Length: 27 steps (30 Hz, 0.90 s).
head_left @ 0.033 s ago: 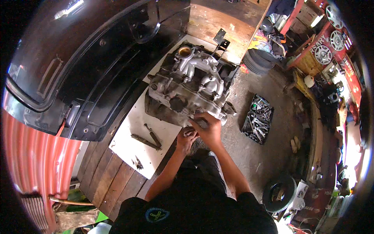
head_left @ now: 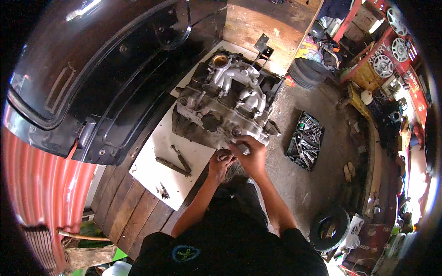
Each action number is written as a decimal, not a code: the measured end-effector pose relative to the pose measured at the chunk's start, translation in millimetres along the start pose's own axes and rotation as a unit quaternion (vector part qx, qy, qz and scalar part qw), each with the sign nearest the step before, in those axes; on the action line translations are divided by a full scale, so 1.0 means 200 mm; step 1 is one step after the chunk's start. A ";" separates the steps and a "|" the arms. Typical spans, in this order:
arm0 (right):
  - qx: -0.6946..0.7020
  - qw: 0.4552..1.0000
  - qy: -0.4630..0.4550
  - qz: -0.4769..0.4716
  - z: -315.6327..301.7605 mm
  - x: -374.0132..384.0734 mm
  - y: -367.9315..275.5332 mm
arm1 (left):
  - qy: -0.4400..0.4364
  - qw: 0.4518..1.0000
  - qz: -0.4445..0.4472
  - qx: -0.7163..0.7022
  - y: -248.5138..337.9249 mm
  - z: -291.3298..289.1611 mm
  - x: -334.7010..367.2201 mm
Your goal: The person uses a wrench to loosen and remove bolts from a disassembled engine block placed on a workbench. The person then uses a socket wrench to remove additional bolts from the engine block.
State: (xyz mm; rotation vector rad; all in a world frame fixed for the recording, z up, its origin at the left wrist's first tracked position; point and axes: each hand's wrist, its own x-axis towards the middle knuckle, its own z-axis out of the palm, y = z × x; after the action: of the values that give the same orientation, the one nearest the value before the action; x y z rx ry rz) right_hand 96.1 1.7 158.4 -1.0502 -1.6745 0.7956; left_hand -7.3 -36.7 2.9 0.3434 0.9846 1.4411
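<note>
A greasy metal engine [head_left: 221,108], with a curved silver intake manifold [head_left: 251,80] on top, rests on a white board [head_left: 156,142]. At its near edge my right hand [head_left: 252,158] has its fingers curled, with the thumb stretched toward the left hand. Close beside it, my left hand [head_left: 220,164] is closed just below the engine's front edge. What either hand holds is too small and shaded to make out. Left of my hands, a short dark tool [head_left: 181,158] and a longer dark bar [head_left: 171,166] lie on the board, with small dark pieces [head_left: 162,191] nearer me.
Wooden planks [head_left: 133,202] lie under the board. A large black vehicle panel [head_left: 133,83] stands at the left. On the floor to the right is a black tray [head_left: 305,142] full of wrenches and sockets. Tires [head_left: 330,228] lie near and far on the right.
My right hand has shifted slightly right, and its fingers have moved at the engine's edge. The left hand stays almost where it was.
</note>
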 end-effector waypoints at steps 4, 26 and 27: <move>0.093 0.992 0.012 0.084 -0.19 -0.14 0.10 | -0.076 0.995 0.039 -0.042 -0.03 -0.06 0.03; 0.114 0.977 -0.153 0.093 -0.42 0.25 0.47 | 0.163 0.835 0.261 0.456 -0.06 0.29 -0.02; 0.122 0.974 -0.165 0.098 -0.43 0.26 0.49 | 0.166 0.830 0.271 0.458 -0.08 0.30 -0.02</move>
State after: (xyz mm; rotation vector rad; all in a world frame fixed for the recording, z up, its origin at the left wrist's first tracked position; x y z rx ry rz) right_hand 196.1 93.5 120.2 -0.9569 -1.7056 1.3309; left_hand 47.8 -22.2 27.5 1.1795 1.9681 1.4471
